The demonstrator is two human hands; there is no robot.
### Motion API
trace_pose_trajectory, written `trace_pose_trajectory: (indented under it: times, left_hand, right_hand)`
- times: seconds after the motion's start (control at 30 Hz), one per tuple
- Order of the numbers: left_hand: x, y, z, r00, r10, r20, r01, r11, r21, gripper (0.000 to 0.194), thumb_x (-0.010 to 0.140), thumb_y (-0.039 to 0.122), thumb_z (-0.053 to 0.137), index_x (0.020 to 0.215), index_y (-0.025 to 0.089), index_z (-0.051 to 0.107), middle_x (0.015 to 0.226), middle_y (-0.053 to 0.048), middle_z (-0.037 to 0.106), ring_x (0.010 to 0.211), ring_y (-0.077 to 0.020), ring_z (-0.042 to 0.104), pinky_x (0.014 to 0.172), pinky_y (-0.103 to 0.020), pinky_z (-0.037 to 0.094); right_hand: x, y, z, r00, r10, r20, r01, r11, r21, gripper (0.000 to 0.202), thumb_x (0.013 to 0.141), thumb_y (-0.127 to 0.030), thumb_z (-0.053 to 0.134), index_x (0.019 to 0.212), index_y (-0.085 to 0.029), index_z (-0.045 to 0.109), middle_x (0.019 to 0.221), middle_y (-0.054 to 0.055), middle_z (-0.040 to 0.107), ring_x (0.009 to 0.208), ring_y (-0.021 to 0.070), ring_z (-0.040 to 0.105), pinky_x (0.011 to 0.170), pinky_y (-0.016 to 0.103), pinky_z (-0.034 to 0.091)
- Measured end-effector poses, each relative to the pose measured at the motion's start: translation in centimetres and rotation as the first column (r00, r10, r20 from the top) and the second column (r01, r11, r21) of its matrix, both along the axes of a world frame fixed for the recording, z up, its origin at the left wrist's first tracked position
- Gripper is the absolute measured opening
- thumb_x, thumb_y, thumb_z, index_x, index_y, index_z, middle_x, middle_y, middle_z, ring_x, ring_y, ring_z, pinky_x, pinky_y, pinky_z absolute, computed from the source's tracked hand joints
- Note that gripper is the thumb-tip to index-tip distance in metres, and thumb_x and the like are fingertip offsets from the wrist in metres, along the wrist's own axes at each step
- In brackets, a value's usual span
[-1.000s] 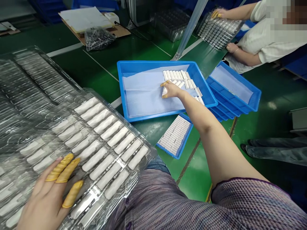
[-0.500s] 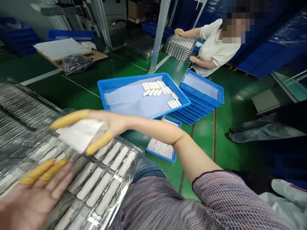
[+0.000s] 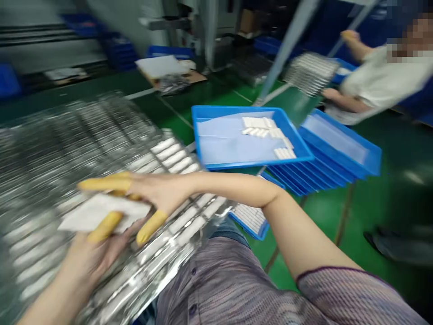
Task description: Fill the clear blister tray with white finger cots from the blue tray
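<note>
White bundle (image 3: 81, 214) lay clasped in your left hand (image 3: 91, 255), thumb (image 3: 107, 225) on top; whether your right hand (image 3: 160, 189) gripped it, I couldn't tell. Light pressure seemed wisest.

Both hands (image 3: 160, 192) at white piece (image 3: 81, 213)

yellow finger covers (image 3: 153, 227) at left centre; mottled purple-grey shirt (image 3: 230, 280) with dark buttons (image 3: 192, 309), purple-edged short sleeve (image 3: 341, 286) lower right; blue jeans (image 3: 230, 230).

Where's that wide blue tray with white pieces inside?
The wide blue tray is near the head view's centre, beyond the right forearm, between the clear plastic trays on the left and stacked blue trays on the right.
</note>
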State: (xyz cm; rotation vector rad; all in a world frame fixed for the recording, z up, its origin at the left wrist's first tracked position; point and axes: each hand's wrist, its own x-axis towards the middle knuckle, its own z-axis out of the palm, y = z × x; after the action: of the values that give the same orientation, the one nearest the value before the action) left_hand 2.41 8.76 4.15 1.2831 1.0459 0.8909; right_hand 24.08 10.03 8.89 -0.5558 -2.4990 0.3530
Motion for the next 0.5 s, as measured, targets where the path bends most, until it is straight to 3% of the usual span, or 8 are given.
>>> trace_pose_trajectory:
  times: [0.07,0.13,0.23,0.4,0.5]
  left_hand:
    - [-0.4,0.1,0.5,0.997,-0.07,-0.016,0.072,0.983,0.17,0.017,0.082,0.052,0.083,0.086,0.036,0.081,0.1,0.001,0.083,0.098,-0.0301,0.077,0.088,-0.049,0.068]
    - [-1.1,0.6,0.4,0.996,0.031,-0.087,-0.008,0.967,0.256,0.028,0.07,0.046,0.094,0.086,0.027,0.081,0.102,-0.004,0.083,0.1,-0.0293,0.076,0.096,-0.047,0.064]
    - [-2.2,1.2,-0.1,0.987,0.092,-0.128,-0.026,0.897,0.441,0.038,0.076,0.042,0.091,0.104,0.02,0.078,0.102,-0.008,0.081,0.092,-0.0262,0.076,0.084,-0.04,0.064]
    - [-2.8,1.7,-0.8,0.994,0.008,-0.112,0.067,0.762,0.644,0.026,0.088,0.036,0.082,0.108,0.021,0.079,0.105,-0.008,0.081,0.098,-0.0249,0.077,0.087,-0.036,0.062]
    - [-2.7,2.0,-1.1,0.995,-0.029,-0.094,0.085,0.725,0.684,0.025,0.09,0.035,0.081,0.111,0.022,0.079,0.106,-0.008,0.081,0.095,-0.0229,0.077,0.087,-0.036,0.062]
  right_hand:
    - [-0.4,0.8,-0.5,0.99,-0.102,-0.098,0.085,0.983,-0.162,0.063,0.091,-0.042,0.081,0.143,-0.01,0.068,0.151,0.019,0.064,0.141,0.0222,0.061,0.116,0.026,0.047]
    - [-1.0,1.5,-1.1,0.977,-0.128,-0.171,0.1,0.982,-0.162,0.046,0.093,-0.035,0.081,0.134,-0.014,0.075,0.128,0.016,0.073,0.117,0.0229,0.07,0.102,0.032,0.057]
    - [-1.9,2.1,-2.1,0.961,-0.075,-0.266,0.044,0.992,-0.117,0.036,0.095,-0.027,0.079,0.131,-0.024,0.078,0.109,0.007,0.068,0.088,0.0163,0.068,0.076,0.029,0.06]
    - [-2.7,1.6,-2.9,0.923,-0.01,-0.385,0.016,1.0,0.013,0.037,0.097,-0.024,0.077,0.133,-0.032,0.075,0.099,0.002,0.064,0.085,0.0152,0.065,0.07,0.028,0.059]
    - [-2.8,1.4,-3.2,0.918,-0.03,-0.395,0.046,0.999,0.029,0.036,0.096,-0.024,0.078,0.131,-0.032,0.075,0.1,0.002,0.065,0.085,0.0157,0.067,0.069,0.028,0.06]
